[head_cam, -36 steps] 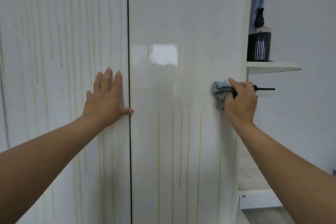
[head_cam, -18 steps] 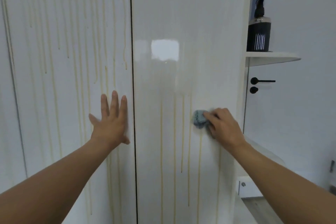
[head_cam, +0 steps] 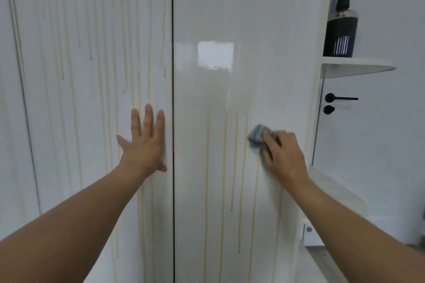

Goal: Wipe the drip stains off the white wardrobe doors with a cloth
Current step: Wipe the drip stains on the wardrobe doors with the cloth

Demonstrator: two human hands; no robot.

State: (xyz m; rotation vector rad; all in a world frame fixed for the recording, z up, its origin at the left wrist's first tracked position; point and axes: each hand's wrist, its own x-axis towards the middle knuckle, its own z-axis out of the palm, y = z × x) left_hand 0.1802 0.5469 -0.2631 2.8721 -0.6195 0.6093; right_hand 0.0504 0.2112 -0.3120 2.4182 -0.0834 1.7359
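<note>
head view: left hand (head_cam: 143,145) spread flat on door (head_cam: 92,99); right hand (head_cam: 284,156) seemingly bunches cloth (head_cam: 257,135).

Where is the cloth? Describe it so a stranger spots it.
Start at the right wardrobe door. Near its right edge, halfway down, the right hand holds a bunched cloth against it. It is the only blue-green thing there.

The left hand (head_cam: 144,145) rests flat on the left wardrobe door (head_cam: 92,76); the right hand (head_cam: 284,155) presses a blue-green cloth (head_cam: 257,135) against the streaked right wardrobe door (head_cam: 241,53).
</note>
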